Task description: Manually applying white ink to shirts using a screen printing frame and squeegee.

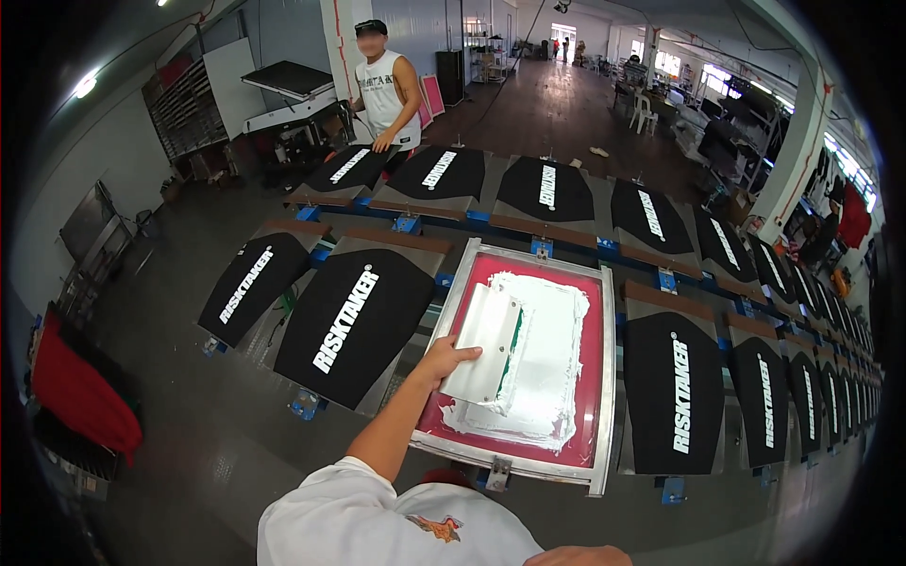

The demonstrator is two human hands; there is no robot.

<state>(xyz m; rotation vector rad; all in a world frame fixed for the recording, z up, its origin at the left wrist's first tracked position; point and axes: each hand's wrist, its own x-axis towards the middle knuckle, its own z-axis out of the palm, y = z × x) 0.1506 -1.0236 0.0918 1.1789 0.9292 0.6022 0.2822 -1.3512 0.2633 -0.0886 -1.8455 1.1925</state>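
Note:
A screen-printing frame [606, 377] with silver metal edges and magenta mesh lies over a pallet in front of me. White ink [552, 344] is spread thickly across its middle. My left hand [447, 363] is closed around the near left edge of a wide metal squeegee [483, 341], which rests on the screen's left part; a strip of green blade shows along its right side. Only a skin-toned bit of my right hand or forearm [578, 557] shows at the bottom edge; its fingers are hidden.
Black fabric panels with white lettering, such as the left panel [354, 325] and right panel [672, 391], lie on pallets in two long rows. Across the far row, a person [387, 90] touches a panel. A red cloth [80, 387] hangs at left; a pillar [797, 141] stands at right.

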